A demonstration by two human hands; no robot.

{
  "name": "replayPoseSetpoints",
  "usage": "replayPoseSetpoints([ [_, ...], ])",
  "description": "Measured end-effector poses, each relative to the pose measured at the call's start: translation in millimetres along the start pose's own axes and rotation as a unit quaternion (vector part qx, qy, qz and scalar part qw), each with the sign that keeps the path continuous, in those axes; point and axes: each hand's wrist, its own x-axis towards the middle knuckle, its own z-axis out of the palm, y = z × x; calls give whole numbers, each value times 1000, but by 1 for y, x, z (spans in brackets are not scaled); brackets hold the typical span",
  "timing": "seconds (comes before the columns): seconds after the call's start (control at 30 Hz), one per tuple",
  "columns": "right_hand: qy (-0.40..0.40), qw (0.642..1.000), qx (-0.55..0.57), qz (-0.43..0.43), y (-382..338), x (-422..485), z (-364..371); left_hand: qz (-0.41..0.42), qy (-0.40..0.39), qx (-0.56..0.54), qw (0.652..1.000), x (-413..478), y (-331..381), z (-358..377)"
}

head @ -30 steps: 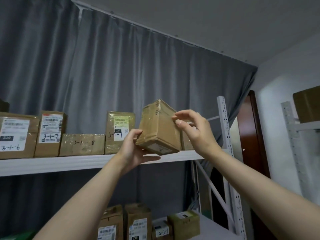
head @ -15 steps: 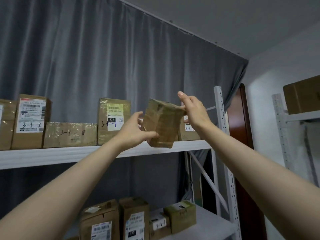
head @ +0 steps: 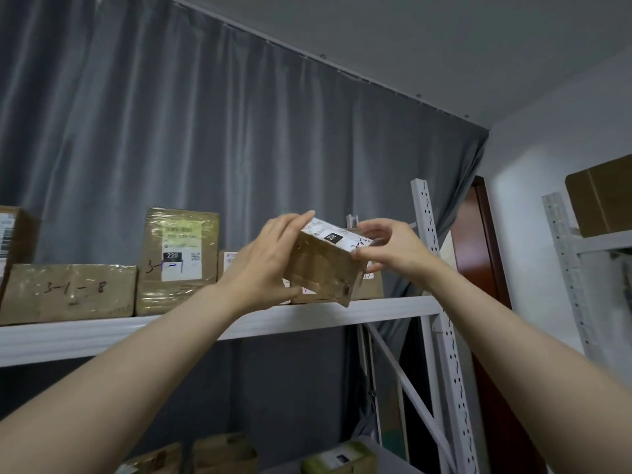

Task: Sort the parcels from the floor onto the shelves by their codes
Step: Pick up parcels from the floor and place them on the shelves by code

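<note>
- You have the parcel [head: 323, 265] in the air at the right end of the upper shelf [head: 376, 311], tilted, with its white label turned up. Its lowest corner hangs over the shelf's front lip; I cannot tell whether it touches.
- Your left hand [head: 265, 261] lies along the parcel's left face, fingers close together and reaching up to the top edge, thumb tucked beneath.
- Your right hand [head: 390, 249] pinches the upper right corner, thumb on the near side, curled fingers behind.
- It looks like a small, stiff, tape-wrapped carton, probably light. The glossy tape may be slick, so grip it by opposite flat faces rather than by one corner.
- The free spot looks to be right of the tall box [head: 178, 258] marked 220, in front of a box half hidden behind the parcel. The flat box [head: 68, 292] marked 3-1-8 sits further left.
</note>
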Motion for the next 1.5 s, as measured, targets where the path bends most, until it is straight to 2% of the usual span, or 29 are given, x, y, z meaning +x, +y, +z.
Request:
replayPoseSetpoints([
  [0.13,63,989,-101,-85,32,8,-15,-116,6,-61,991,23,10,28],
  [0.27,104,974,-143,-142,63,11,-25,-236,-45,-149,959,44,22,61],
  [0.53,161,956,-175,-173,124,12,-57,-324,-93,-253,907,97,65,117],
  [0.73,247,949,-142,-135,164,12,-68,-280,-94,-291,910,126,113,167],
  [0.9,278,948,-115,-104,194,25,-71,-253,-119,-288,916,147,120,204],
  [1.23,267,951,-145,-53,258,76,-67,-198,-159,-274,928,166,90,291],
  [1.37,259,955,-141,-25,280,107,-67,-215,-136,-303,919,175,75,326],
  [1.5,231,958,-169,6,303,134,-60,-228,-149,-284,919,174,55,360],
])
